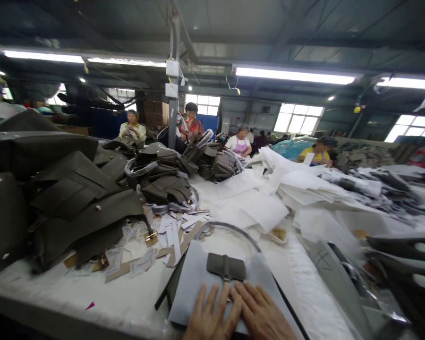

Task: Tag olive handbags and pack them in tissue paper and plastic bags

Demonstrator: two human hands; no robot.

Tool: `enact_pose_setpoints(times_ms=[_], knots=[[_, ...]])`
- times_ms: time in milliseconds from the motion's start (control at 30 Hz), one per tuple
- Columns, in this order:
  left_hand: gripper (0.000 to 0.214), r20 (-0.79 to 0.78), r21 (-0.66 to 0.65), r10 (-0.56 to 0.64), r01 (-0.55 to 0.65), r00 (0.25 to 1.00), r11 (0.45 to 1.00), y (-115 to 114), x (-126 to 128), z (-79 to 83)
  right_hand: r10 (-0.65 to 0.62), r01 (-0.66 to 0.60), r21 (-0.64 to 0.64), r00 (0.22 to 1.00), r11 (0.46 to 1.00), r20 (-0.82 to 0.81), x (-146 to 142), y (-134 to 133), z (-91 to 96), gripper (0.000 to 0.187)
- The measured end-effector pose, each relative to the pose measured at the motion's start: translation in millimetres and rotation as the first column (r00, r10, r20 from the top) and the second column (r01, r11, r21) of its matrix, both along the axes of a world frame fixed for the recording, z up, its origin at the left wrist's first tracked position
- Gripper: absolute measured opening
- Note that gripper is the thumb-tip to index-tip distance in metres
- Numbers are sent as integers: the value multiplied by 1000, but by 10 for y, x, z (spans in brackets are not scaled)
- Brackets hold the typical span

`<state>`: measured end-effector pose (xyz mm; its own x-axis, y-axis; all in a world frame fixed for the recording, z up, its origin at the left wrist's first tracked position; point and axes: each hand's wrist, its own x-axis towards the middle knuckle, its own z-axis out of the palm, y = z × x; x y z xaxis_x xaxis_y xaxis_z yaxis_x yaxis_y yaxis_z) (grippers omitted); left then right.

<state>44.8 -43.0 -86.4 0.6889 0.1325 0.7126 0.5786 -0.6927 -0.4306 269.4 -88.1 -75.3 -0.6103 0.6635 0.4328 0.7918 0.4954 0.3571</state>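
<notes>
A dark olive handbag lies in front of me on the white table, mostly covered by a pale sheet. Its short flap with a narrow strap and small metal clasp shows over the sheet, and a wrapped handle arches behind. My left hand rests flat on the sheet just below the flap, fingers spread. Beside it, my right hand lies flat too, its fingertips by the clasp and close to the left fingers. Neither hand grips anything visible. The lower part of the bag is hidden under the hands.
Piled olive bag pieces fill the left side. Paper strips and scraps lie behind the bag. White sheets are heaped at centre right, with more dark bag parts at the right. Several people work beyond the table, near a metal post.
</notes>
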Motion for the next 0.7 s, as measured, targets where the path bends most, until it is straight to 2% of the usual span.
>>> enact_pose_setpoints(times_ms=[100, 233, 333, 433, 533, 600, 700], knots=[[38, 45, -36, -47, 49, 998, 998, 29, -37, -85, -58, 50, -176, 997, 983, -44, 36, -84, 89, 66], [42, 156, -235, -97, 133, 983, 963, 34, -37, -146, -286, 207, -443, 951, 872, -119, 98, -226, 220, 73], [50, 143, -320, -90, 132, 986, 938, -8, -18, -137, -366, 226, -513, 911, 828, -189, 83, -268, 240, 76], [63, 88, -355, -81, 107, 993, 929, -34, -18, -84, -364, 214, -453, 890, 866, -275, 33, -272, 221, 74], [64, 80, -393, -79, 104, 994, 914, -29, -12, -44, -347, 221, -354, 872, 909, -345, 39, -360, 253, 67], [63, 80, -412, -80, 106, 994, 905, -24, -5, -37, -349, 253, -280, 855, 926, -384, 120, -546, 302, 59], [63, 82, -435, -86, 113, 993, 893, -29, -2, -36, -397, 366, -160, 786, 917, -475, 407, -1062, 300, 39]])
